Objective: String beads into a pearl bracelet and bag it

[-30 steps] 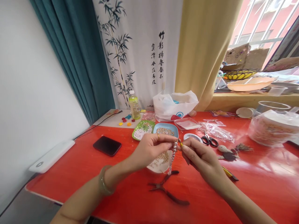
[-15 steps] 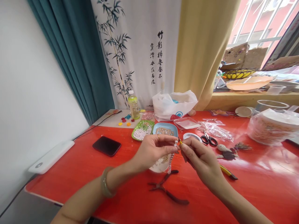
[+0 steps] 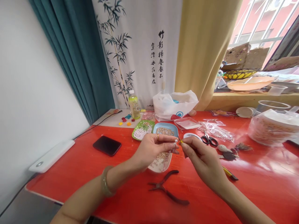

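Observation:
My left hand (image 3: 153, 148) is closed in a pinch on the top of a short strand of pale beads (image 3: 174, 143), held over a white dish of small beads (image 3: 161, 161). My right hand (image 3: 201, 157) is closed on a thin yellow-tipped tool (image 3: 180, 141) whose tip meets the strand at my left fingertips. The tool's yellow handle end (image 3: 230, 174) pokes out behind my right wrist. Most of the strand is hidden behind my left fingers. A pale green bangle (image 3: 104, 185) sits on my left wrist.
Dark pliers (image 3: 167, 188) lie on the red table (image 3: 130, 199) below my hands. Behind are a blue dish (image 3: 166, 128) and a green dish (image 3: 143, 129) of beads, scissors (image 3: 209, 140), a black phone (image 3: 106, 145), a bottle (image 3: 134, 105), a white plastic bag (image 3: 174, 104) and clear packets (image 3: 217, 130).
The hanging bead strand, long a second ago, now shows only a short length at my left fingertips. Both hands stayed nearly in place, shifting slightly upward.

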`<act>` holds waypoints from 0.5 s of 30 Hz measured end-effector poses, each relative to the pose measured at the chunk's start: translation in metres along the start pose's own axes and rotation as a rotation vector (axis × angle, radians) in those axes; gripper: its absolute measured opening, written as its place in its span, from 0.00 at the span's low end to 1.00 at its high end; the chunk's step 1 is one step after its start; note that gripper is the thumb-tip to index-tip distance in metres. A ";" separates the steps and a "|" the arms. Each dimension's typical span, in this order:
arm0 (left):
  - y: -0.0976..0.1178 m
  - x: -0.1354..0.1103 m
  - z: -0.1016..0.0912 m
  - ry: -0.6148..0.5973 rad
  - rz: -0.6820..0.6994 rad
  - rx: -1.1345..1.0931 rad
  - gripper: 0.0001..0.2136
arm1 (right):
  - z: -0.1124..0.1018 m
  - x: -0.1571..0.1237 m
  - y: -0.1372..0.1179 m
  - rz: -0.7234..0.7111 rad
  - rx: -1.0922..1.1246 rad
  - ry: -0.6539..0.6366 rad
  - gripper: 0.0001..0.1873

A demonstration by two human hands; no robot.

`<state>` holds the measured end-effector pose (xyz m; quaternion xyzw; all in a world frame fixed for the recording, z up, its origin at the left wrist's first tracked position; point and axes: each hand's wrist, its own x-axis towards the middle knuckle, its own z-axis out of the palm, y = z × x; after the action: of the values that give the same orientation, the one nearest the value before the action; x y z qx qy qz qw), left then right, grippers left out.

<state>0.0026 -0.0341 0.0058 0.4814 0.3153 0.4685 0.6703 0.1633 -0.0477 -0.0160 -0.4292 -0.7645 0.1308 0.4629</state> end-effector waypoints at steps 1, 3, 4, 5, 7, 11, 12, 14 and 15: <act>0.000 0.000 0.000 0.011 -0.003 0.008 0.10 | -0.001 0.000 0.001 -0.042 -0.063 0.030 0.09; 0.001 -0.001 -0.001 0.029 -0.004 0.018 0.10 | -0.002 -0.001 0.004 -0.124 -0.184 0.096 0.07; 0.002 -0.001 -0.001 0.037 0.000 0.018 0.10 | -0.002 -0.001 0.006 -0.162 -0.234 0.130 0.06; 0.002 -0.001 -0.002 0.044 0.007 0.016 0.10 | -0.003 0.000 0.007 -0.200 -0.278 0.162 0.05; 0.003 -0.001 -0.002 0.059 0.020 0.013 0.09 | -0.004 0.001 0.010 -0.292 -0.368 0.219 0.04; 0.003 0.000 -0.002 0.088 0.033 0.012 0.09 | -0.006 0.003 0.012 -0.506 -0.564 0.284 0.03; 0.003 0.001 -0.002 0.097 0.038 0.016 0.09 | -0.006 0.004 0.011 -0.542 -0.601 0.295 0.03; 0.003 0.001 -0.002 0.108 0.042 0.024 0.09 | -0.007 0.004 0.010 -0.587 -0.653 0.310 0.04; 0.003 0.001 -0.002 0.111 0.043 0.025 0.09 | -0.007 0.004 0.009 -0.601 -0.670 0.315 0.05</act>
<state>-0.0001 -0.0324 0.0074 0.4697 0.3474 0.5048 0.6355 0.1731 -0.0406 -0.0150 -0.3291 -0.7754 -0.3292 0.4266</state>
